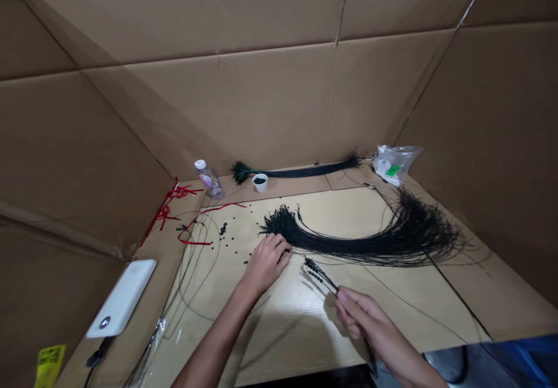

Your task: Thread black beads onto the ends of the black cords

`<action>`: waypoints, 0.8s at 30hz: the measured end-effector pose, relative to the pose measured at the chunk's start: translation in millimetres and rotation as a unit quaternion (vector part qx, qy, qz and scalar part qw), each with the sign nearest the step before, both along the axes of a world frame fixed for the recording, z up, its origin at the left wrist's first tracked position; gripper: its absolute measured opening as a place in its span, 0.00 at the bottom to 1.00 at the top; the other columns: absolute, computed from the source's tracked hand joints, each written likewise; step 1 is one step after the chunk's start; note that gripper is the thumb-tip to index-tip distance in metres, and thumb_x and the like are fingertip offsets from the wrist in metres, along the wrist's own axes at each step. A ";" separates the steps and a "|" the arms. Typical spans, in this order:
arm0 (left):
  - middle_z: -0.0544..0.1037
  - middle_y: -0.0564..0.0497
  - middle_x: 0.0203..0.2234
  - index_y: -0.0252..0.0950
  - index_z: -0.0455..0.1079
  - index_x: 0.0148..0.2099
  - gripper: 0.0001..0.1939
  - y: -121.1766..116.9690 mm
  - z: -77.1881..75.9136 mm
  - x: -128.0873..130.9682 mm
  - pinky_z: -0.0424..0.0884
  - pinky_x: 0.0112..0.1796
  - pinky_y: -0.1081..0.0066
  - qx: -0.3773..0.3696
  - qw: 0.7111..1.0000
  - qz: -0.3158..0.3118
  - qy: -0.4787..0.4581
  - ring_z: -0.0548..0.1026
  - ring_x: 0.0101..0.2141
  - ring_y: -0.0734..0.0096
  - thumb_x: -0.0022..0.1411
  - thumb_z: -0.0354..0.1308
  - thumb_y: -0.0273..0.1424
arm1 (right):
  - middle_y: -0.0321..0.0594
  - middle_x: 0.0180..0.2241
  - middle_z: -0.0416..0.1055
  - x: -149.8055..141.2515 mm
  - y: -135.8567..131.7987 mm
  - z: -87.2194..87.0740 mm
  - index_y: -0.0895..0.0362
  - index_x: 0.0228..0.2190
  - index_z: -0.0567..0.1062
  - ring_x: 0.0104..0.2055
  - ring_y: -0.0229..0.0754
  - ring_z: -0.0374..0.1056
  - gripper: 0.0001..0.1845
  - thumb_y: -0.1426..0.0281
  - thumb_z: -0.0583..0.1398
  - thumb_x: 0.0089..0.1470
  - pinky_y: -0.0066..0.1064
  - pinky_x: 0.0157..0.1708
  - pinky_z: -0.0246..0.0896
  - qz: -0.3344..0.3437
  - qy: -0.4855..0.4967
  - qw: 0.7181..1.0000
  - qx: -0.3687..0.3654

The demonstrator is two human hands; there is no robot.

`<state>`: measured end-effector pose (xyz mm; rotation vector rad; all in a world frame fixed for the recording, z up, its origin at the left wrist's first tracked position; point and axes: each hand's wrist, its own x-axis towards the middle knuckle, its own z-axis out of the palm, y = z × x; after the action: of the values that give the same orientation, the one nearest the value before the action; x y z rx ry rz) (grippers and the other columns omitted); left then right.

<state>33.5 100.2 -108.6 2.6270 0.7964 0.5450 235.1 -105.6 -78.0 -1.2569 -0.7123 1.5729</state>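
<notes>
Low over a pale cardboard sheet [288,341], the right hand [361,318] pinches a thin black cord [320,274] threaded with dark beads, its fingers closed on the strand. The left hand [265,263], half curled, lies at the edge of a fan of black cords [370,242]; whether it has hold of any cannot be told. A tug could snag the crowded strands, and a slip could shed beads among the loose beads [224,229] nearby. Farther back stand a paper cup [260,182] of beads and a plastic bottle [209,180].
</notes>
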 end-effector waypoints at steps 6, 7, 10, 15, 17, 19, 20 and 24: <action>0.78 0.47 0.38 0.35 0.77 0.45 0.08 -8.8 1.7 -9.3 0.67 0.46 0.60 0.100 0.994 -0.016 0.042 0.72 0.42 0.57 0.80 0.58 0.25 | 0.27 0.28 0.52 6.1 13.2 9.4 0.52 0.29 0.65 0.29 0.39 0.42 0.36 0.33 0.63 0.64 0.32 0.28 0.38 -0.006 -0.032 0.999 0.024; 0.77 0.47 0.38 0.35 0.77 0.45 0.07 -14.2 5.7 -12.8 0.66 0.46 0.60 0.112 0.993 -0.019 0.046 0.72 0.42 0.58 0.79 0.58 0.24 | 0.27 0.28 0.53 5.8 16.2 12.2 0.51 0.30 0.65 0.28 0.39 0.44 0.35 0.34 0.60 0.67 0.32 0.28 0.40 -0.008 -0.057 0.998 0.039; 0.78 0.46 0.41 0.35 0.75 0.47 0.05 -39.7 22.5 -24.7 0.66 0.46 0.61 0.144 0.987 -0.033 0.055 0.72 0.43 0.58 0.79 0.58 0.22 | 0.31 0.28 0.58 -1.2 26.3 21.4 0.51 0.31 0.66 0.30 0.42 0.55 0.29 0.44 0.52 0.78 0.35 0.33 0.51 -0.010 -0.189 0.975 0.113; 0.81 0.47 0.45 0.37 0.76 0.49 0.04 -92.8 53.1 -44.2 0.65 0.55 0.57 0.224 0.971 -0.048 0.064 0.74 0.46 0.58 0.78 0.60 0.25 | 0.42 0.41 0.70 -24.9 40.9 28.5 0.51 0.38 0.69 0.46 0.52 0.66 0.20 0.62 0.46 0.82 0.43 0.50 0.58 0.056 -0.395 0.877 0.269; 0.83 0.47 0.50 0.39 0.77 0.52 0.05 -105.6 61.1 -51.1 0.63 0.61 0.57 0.241 0.970 -0.028 0.027 0.75 0.52 0.58 0.79 0.59 0.28 | 0.42 0.42 0.73 -31.0 40.1 28.8 0.51 0.39 0.70 0.45 0.51 0.68 0.19 0.64 0.45 0.82 0.42 0.50 0.61 0.130 -0.395 0.865 0.281; 0.83 0.47 0.53 0.40 0.77 0.52 0.06 -112.0 65.9 -56.7 0.61 0.65 0.56 0.243 0.970 -0.025 -0.013 0.75 0.58 0.58 0.80 0.58 0.29 | 0.38 0.37 0.74 -32.9 33.9 29.1 0.50 0.37 0.70 0.41 0.49 0.71 0.20 0.62 0.46 0.82 0.38 0.45 0.64 0.206 -0.361 0.873 0.257; 0.84 0.47 0.52 0.40 0.77 0.51 0.06 -113.9 67.1 -58.9 0.63 0.65 0.56 0.229 0.972 -0.036 -0.029 0.77 0.58 0.58 0.80 0.58 0.28 | 0.36 0.35 0.75 -32.6 29.4 29.2 0.50 0.36 0.70 0.39 0.48 0.72 0.21 0.60 0.48 0.82 0.36 0.44 0.64 0.232 -0.345 0.878 0.239; 0.82 0.50 0.34 0.38 0.73 0.44 0.07 -124.3 65.7 -63.3 0.77 0.42 0.65 0.114 0.985 -0.106 -0.069 0.78 0.35 0.66 0.78 0.56 0.24 | 0.37 0.37 0.80 -29.4 8.7 26.5 0.50 0.37 0.77 0.43 0.49 0.75 0.21 0.57 0.52 0.81 0.34 0.46 0.66 0.258 -0.328 0.889 0.187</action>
<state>-29.8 -24.1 -43.0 2.7957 0.4263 0.7868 205.7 -96.9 -51.4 -1.3657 -1.8171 1.2825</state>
